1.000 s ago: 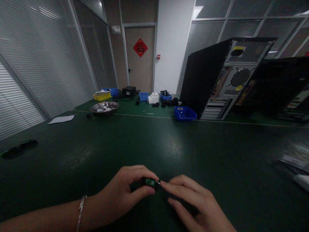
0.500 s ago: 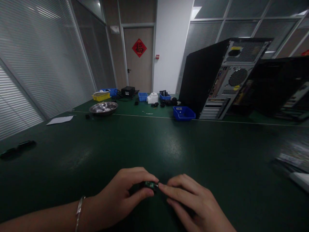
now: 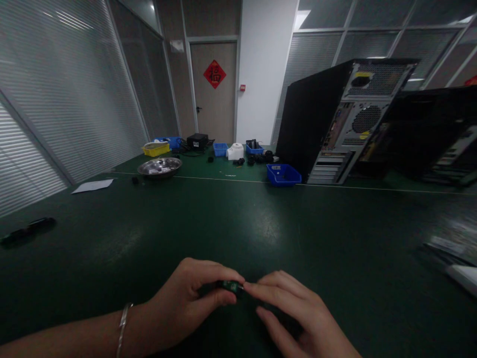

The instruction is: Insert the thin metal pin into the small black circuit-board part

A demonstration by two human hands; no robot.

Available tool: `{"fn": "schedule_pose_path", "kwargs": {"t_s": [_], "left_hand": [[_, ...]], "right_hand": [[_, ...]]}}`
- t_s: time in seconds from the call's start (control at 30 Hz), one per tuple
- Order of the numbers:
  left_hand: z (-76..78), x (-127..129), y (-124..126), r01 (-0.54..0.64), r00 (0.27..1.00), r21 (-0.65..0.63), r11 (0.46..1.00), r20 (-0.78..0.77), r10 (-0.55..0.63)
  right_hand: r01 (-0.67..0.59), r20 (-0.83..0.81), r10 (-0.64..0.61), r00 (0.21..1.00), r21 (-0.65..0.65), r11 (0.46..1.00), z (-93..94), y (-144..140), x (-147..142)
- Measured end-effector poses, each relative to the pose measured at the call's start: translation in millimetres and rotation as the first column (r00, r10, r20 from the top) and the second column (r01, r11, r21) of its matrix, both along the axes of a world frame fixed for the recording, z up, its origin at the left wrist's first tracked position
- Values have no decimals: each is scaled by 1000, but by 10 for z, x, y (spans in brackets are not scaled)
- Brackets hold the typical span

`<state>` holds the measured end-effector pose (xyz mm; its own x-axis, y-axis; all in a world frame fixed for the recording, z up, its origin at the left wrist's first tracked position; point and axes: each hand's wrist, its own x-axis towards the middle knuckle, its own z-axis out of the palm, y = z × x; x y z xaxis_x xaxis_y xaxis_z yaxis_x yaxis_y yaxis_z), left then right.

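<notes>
Between the thumb and fingers of my left hand [image 3: 197, 293] is a small dark part with a green circuit board [image 3: 231, 286] on it. Its right end shows a bit of bright metal. My right hand [image 3: 294, 308] comes in from the right, its index fingertip touching that end. The right thumb stands apart below the index finger, and nothing shows between them. Both hands are just above the near part of the green tabletop [image 3: 223, 214].
At the right stands a black computer tower [image 3: 316, 114] with a blue bin [image 3: 283, 175] beside it. A metal bowl [image 3: 160, 167] and a white paper [image 3: 92, 186] lie left. Dark objects [image 3: 28, 231] are at the far left, a blurred board-like item [image 3: 452, 243] right.
My right thumb has moved slightly away from the index finger. The left hand and the circuit board part have stayed nearly in place.
</notes>
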<state>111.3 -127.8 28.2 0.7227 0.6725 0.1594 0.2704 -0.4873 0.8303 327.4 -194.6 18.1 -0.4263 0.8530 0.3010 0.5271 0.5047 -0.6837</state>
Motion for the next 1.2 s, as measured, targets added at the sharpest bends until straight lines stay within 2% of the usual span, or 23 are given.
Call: {"fn": "schedule_pose_path", "kwargs": {"t_s": [0.17,0.57,0.87,1.07,1.2], "left_hand": [[2,-4,-19,-16,1000,-18,1000,1,16],[-10,6,-12,-26,1000,-96,995,4,27],[-18,13,-1,-36,999,-69,997,-12,35],[-25,15,-17,-42,999,-124,991,-9,42],[-50,13,-19,-18,999,-216,976,39,27]], "right_hand": [[7,-36,-6,999,26,1000,-17,2,-11],[-21,-94,20,995,-13,1000,-26,-3,-19],[-25,-38,25,999,-7,1000,0,3,-19],[-32,-60,31,998,-22,999,-45,5,-15],[-44,-100,42,994,-15,999,-54,2,-17]]}}
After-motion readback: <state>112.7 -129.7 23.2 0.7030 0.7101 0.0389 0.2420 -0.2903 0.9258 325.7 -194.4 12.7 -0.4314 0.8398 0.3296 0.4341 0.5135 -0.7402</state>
